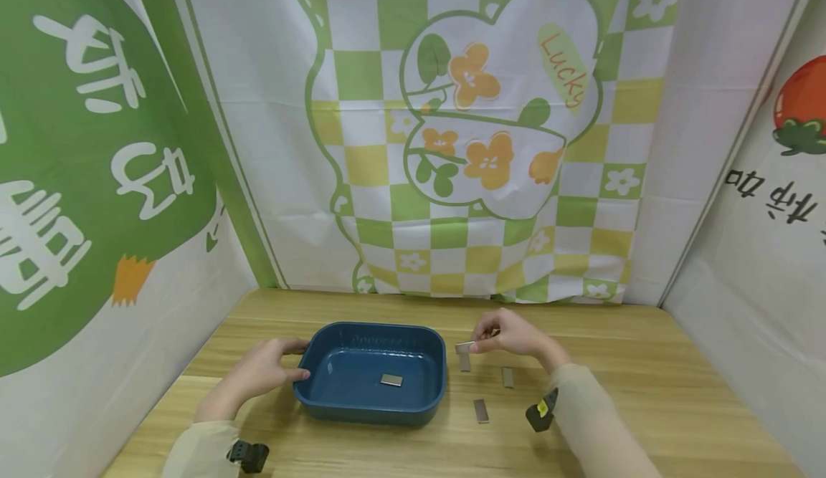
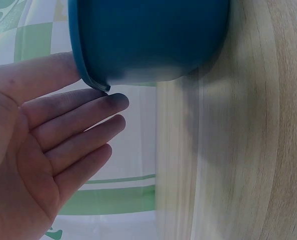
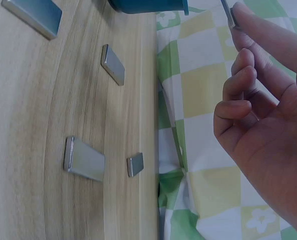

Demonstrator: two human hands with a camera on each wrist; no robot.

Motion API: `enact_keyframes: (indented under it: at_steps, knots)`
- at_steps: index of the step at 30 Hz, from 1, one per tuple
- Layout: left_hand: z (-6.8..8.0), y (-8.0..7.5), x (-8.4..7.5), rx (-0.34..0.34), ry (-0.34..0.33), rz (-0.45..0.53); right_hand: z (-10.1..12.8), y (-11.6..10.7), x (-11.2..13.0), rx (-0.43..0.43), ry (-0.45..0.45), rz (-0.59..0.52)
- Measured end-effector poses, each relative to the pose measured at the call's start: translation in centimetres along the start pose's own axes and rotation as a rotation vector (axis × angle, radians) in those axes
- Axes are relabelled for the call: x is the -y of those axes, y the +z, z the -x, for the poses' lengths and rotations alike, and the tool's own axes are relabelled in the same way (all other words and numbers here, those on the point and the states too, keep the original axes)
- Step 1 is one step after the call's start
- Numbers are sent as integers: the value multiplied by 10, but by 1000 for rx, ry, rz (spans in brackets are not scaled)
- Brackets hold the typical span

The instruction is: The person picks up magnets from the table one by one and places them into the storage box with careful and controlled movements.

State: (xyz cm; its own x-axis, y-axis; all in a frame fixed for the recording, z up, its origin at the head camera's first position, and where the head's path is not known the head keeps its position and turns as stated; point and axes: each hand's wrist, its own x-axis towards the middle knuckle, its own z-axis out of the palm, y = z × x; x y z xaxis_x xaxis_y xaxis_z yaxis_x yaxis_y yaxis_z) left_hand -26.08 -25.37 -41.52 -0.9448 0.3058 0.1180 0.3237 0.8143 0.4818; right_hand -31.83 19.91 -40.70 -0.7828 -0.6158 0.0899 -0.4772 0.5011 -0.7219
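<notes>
My right hand (image 1: 510,333) pinches a small flat silver rectangular block (image 1: 464,347) between thumb and fingertips, right of the blue basin (image 1: 371,416). In the right wrist view the held block (image 3: 229,13) shows at the top, edge-on, above the table. One similar block (image 1: 391,380) lies inside the basin. My left hand (image 1: 261,370) is at the basin's left end, thumb at the rim; in the left wrist view its fingers (image 2: 83,120) are fairly straight and partly beside the rim.
More silver blocks lie on the wooden table right of the basin: one block (image 1: 464,362) just below the held one, another (image 1: 508,378) farther right, a third (image 1: 481,411) nearer. Another small block (image 3: 135,165) shows in the right wrist view. A checkered cloth (image 1: 452,249) hangs behind.
</notes>
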Motion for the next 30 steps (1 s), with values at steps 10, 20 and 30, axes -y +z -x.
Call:
enact_keyframes:
  at_steps: [10, 20, 30]
  knots:
    - [0, 0, -1, -11, 4, -14, -12, 6, 7, 15, 4, -1]
    - [1, 0, -1, 13, -18, 14, -23, 7, 11, 35, 6, -7]
    - [1, 0, -1, 21, -22, 18, -31, 9, 17, 58, 16, 22]
